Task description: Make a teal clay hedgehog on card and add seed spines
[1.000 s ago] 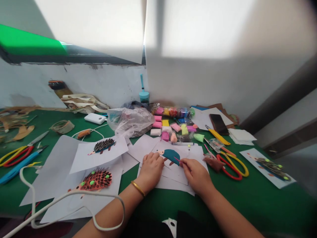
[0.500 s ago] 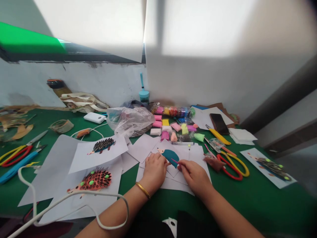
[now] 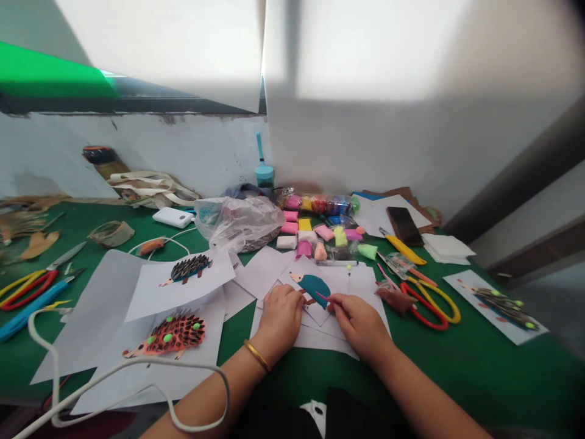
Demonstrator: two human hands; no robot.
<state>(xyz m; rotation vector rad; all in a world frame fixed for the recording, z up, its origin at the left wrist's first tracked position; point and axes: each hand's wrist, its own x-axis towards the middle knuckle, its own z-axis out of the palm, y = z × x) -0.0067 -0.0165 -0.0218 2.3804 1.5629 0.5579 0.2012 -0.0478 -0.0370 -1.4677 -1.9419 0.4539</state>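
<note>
A blue clay hedgehog (image 3: 314,286) with a pale face and brown legs lies on white paper (image 3: 320,332) in front of me. My right hand (image 3: 361,323) pinches a thin pink modelling stick (image 3: 321,296), its tip against the blue body near the rear end. My left hand (image 3: 281,317), with a gold bangle at the wrist, rests on the paper at the hedgehog's left, fingers extended over the sheet and nothing visible in them. Its fingertips are close to the brown legs.
Packets of coloured clay (image 3: 305,235) and a plastic bag (image 3: 240,222) lie behind the paper. Red-and-yellow scissors (image 3: 429,302), a yellow cutter (image 3: 404,250) and a phone (image 3: 404,227) are at right. Finished hedgehog pictures (image 3: 176,335) and a white cable (image 3: 137,360) occupy the left.
My left hand has drawn back slightly from the hedgehog, uncovering its brown legs. The right hand keeps the stick at the blue body, almost unmoved. The view has shifted a little.
</note>
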